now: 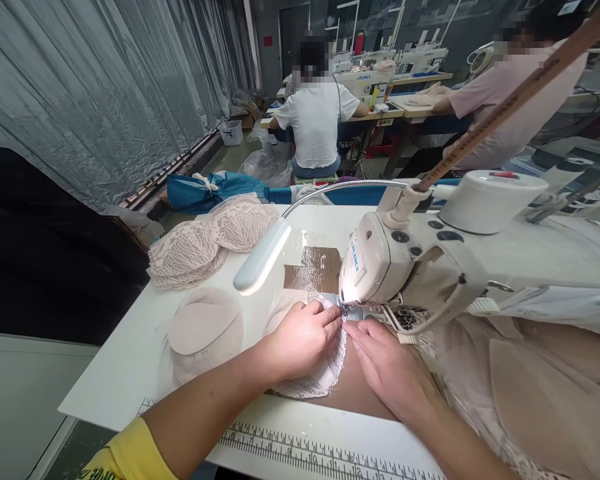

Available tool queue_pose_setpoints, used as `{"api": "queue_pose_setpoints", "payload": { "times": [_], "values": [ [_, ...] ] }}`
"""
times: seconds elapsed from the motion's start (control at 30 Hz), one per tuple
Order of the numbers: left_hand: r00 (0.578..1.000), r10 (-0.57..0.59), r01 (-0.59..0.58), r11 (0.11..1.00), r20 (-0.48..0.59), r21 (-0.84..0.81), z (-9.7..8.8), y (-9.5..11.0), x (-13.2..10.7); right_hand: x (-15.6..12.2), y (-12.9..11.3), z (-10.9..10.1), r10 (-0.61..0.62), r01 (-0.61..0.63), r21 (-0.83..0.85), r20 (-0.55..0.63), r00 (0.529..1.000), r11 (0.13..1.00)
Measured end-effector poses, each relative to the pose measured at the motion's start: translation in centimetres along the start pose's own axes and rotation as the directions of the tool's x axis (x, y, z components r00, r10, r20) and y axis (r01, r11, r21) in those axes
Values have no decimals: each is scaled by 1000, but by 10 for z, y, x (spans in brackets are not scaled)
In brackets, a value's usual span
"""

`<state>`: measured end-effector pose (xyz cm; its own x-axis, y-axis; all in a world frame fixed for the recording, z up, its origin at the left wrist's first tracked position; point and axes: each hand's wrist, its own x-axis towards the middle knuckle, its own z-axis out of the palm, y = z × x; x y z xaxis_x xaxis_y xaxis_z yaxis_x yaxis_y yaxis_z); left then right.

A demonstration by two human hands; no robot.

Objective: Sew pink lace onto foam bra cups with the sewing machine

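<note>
My left hand lies on a white lace bra cup, its fingers curled and pressing the lace down right by the needle of the white sewing machine. My right hand rests flat on the beige fabric beside it, fingertips pinching the lace edge close to the presser foot. The needle area is partly hidden by my fingers.
A stack of beige foam cups and a pile of lace cups sit on the white table at left. A gooseneck lamp hangs over the table. A ruler strip runs along the front edge. Two people sit at machines behind.
</note>
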<state>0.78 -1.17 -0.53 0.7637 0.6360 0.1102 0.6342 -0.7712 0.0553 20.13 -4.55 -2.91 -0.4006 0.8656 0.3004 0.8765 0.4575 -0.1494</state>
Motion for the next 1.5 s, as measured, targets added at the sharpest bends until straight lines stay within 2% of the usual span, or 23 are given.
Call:
{"api": "queue_pose_setpoints", "payload": {
  "times": [0.17, 0.37, 0.47, 0.57, 0.7, 0.83, 0.97, 1.1, 1.17, 1.27, 1.33, 1.37, 1.4, 1.43, 1.47, 1.5],
  "values": [
    [1000, -9, 8, 1000, -11, -16, 1, -1, 3, 0, 1, 3, 25, -26, -17, -35, 999, 1000],
    [999, -19, 18, 999, -29, -40, 0, -2, 1, -1, 1, 2, -6, 7, 11, -64, 998, 1000],
    [999, -25, 23, 998, -26, -63, -4, -5, -2, -3, 0, -4, -73, 82, 122, -71, 995, 989],
    [998, -55, 54, 995, -7, -80, -12, -11, -4, -6, -3, -10, -155, 155, 270, -21, 988, 950],
    [990, -138, 138, 990, 21, -11, -24, -18, -5, -8, -6, -15, -178, 163, 369, 7, 984, 915],
    [959, -283, 279, 956, 30, 89, -39, -19, -6, -8, -7, -15, -192, 175, 394, 4, 981, 902],
    [925, -373, 360, 922, 76, 141, -51, -20, -9, -11, -11, -16, -301, 255, 397, 56, 952, 882],
    [821, -541, 516, 840, 184, 167, -53, -29, -14, -13, -14, -19, -353, 291, 425, 72, 933, 857],
    [790, -563, 546, 826, 243, 138, -52, -34, -18, -14, -15, -20, -360, 302, 432, 58, 931, 850],
    [797, -540, 536, 839, 271, 96, -49, -41, -25, -13, -15, -21, -309, 268, 410, 36, 950, 872],
    [804, -538, 567, 823, 254, -50, -47, -43, -31, -12, -15, -21, -282, 244, 382, 44, 959, 891],
    [803, -544, 591, 780, 244, -206, -45, -43, -33, -12, -15, -21, -282, 243, 367, 56, 958, 898],
    [799, -548, 599, 687, 248, -410, -43, -43, -34, -12, -15, -21, -289, 247, 352, 70, 955, 903],
    [798, -537, 572, 531, 274, -625, -40, -42, -35, -12, -16, -20, -298, 255, 339, 80, 951, 906],
    [804, -504, 514, 326, 314, -794, -37, -40, -35, -12, -16, -19, -309, 266, 329, 85, 947, 906],
    [816, -455, 452, 119, 356, -884, -34, -38, -34, -12, -16, -19, -318, 276, 322, 86, 944, 906]
  ]
}}
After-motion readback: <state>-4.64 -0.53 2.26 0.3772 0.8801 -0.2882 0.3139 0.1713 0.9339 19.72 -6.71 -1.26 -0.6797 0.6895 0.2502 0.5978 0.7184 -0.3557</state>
